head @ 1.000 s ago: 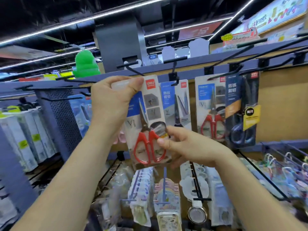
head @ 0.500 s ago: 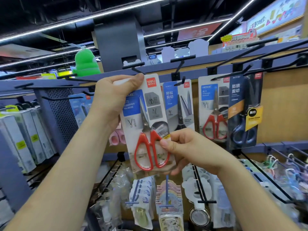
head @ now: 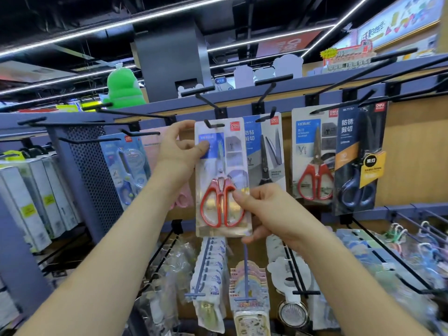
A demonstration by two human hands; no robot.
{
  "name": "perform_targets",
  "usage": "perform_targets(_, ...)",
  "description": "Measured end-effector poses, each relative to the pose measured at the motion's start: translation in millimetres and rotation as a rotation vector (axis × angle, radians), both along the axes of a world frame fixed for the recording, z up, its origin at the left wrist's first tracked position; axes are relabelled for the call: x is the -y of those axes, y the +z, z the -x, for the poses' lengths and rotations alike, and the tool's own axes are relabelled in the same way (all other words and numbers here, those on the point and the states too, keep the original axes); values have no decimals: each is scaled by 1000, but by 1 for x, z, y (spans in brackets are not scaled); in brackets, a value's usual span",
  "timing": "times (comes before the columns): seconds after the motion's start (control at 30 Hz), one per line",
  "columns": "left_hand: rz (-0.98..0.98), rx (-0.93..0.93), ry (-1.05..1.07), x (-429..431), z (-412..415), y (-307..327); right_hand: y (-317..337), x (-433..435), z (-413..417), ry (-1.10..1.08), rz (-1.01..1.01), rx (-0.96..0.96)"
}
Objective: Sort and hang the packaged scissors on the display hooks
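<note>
At the top rail of the display, the pack of red scissors [head: 221, 180] stands upright now. Half a second ago it leaned over to the right, and since then it has gone up and in toward the rack. Its hang slot sits right at the tip of a black hook [head: 210, 124]. The tip shows inside the slot, but how far the card has slid on I cannot tell.

The left hand [head: 178, 147] grips the pack high on its left edge, thumb pressed on the blue label and fingers curled behind the card. Earlier it was clasped over the top corner, so it has dropped a little down the side. The right hand [head: 266, 209] pinches the lower right part as before, thumb on the front beside the red handle and fingers behind. The pack is held between the two hands, one high on the left and one low on the right.

Just beside it on the right, partly covered, hangs a pack of black scissors [head: 266, 154]. Farther along hang a second red pair [head: 314, 163] and a dark blue pair [head: 358, 170].
</note>
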State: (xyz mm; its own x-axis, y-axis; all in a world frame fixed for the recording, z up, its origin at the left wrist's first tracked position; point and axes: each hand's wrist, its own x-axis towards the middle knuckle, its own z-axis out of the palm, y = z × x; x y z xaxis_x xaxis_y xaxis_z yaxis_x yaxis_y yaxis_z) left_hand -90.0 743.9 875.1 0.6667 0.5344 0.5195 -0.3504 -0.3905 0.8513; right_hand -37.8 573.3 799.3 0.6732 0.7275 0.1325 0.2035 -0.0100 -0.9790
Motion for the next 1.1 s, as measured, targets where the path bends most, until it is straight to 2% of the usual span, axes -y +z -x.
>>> perform_targets(0.23, -433, -145, 301, -21, -46, -13, 10, -38, -21, -297, 119, 58)
perform_targets(0.4, -582, -192, 405, -25, -61, -10, 13, -38, -29, -438, 324, 444)
perform_targets(0.47, -625, -210, 437, -25, -63, -9, 17, -34, -26, -454, 270, 532)
perform_targets(0.6, -666, -241, 426, -26, -64, -11, 24, -33, -13, -352, -77, 531)
perform_targets(0.7, -678, -227, 369, -25, -56, -13, 37, -33, 2, -279, -208, 612)
perform_targets(0.77, -632, -156, 341, -22, -45, -12, 48, -34, 13, -273, -273, 687)
perform_targets(0.93, -484, 260, 179, 3, -5, -7, 63, -42, 23, -369, -425, 793)
perform_targets(1.1, -449, 234, 136, 10, 9, -2, 77, -43, 22, -440, -404, 797)
